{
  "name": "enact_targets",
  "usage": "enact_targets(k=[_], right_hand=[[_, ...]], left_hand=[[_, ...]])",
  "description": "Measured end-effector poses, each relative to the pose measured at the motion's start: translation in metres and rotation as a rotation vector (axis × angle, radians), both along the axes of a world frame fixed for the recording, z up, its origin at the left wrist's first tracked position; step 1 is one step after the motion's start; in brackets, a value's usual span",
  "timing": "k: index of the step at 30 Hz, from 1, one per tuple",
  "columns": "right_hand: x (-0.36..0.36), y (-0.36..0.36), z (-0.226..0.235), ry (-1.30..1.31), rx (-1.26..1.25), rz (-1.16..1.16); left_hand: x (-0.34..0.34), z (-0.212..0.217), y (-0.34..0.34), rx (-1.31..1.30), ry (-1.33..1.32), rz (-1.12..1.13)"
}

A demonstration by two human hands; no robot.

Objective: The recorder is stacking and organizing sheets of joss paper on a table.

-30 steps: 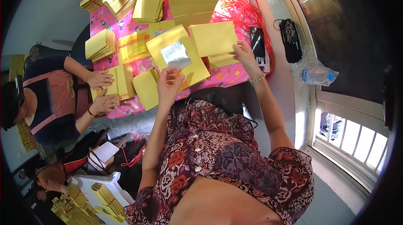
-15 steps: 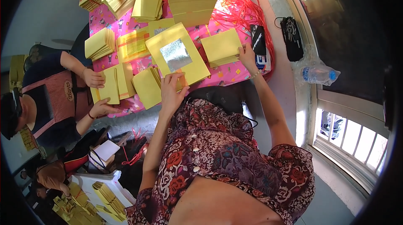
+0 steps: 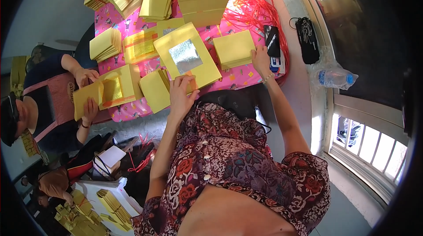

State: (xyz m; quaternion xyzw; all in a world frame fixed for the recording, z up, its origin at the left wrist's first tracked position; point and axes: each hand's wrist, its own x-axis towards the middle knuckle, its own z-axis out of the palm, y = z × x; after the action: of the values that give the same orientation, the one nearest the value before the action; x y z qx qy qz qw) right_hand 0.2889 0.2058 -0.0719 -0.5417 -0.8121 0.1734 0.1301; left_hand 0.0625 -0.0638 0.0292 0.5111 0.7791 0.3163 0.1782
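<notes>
I read this as the sorting stage of handling yellow paper sheets on the pink patterned table [image 3: 132, 108]. My left hand [image 3: 181, 94] rests with its fingers bent over the near edge of the large yellow sheet with a silver foil square [image 3: 187, 56], pinching that corner against the small stack [image 3: 156, 90] beside it, though I cannot quite tell whether the thumb is under the sheet. My right hand [image 3: 261, 61] lies flat, fingers spread, on the right edge of a folded yellow stack [image 3: 234, 49] just left of a dark phone [image 3: 272, 42], pressing it rather than gripping. In my judgement the next move calls for a firm hold on the foil sheet's edge and a clean lift, while the right hand steadies its pile. Across the table to my left, another person's hands [image 3: 88, 95] hold a similar gold-foil sheet [image 3: 108, 90]
</notes>
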Motion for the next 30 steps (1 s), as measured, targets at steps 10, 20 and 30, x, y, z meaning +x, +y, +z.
enact_targets(k=[10,20,30], right_hand=[[0.001,0.001,0.023,0.074,0.128,0.003],[-0.060,-0.072,0.123,0.266,-0.052,0.872],[-0.077,-0.090,0.104,0.161,-0.059,1.008]], left_hand=[[-0.004,-0.004,-0.003,0.055,-0.025,-0.048],[-0.007,0.004,-0.012,-0.011,0.050,0.002],[-0.011,-0.002,-0.014,0.003,0.006,-0.014]])
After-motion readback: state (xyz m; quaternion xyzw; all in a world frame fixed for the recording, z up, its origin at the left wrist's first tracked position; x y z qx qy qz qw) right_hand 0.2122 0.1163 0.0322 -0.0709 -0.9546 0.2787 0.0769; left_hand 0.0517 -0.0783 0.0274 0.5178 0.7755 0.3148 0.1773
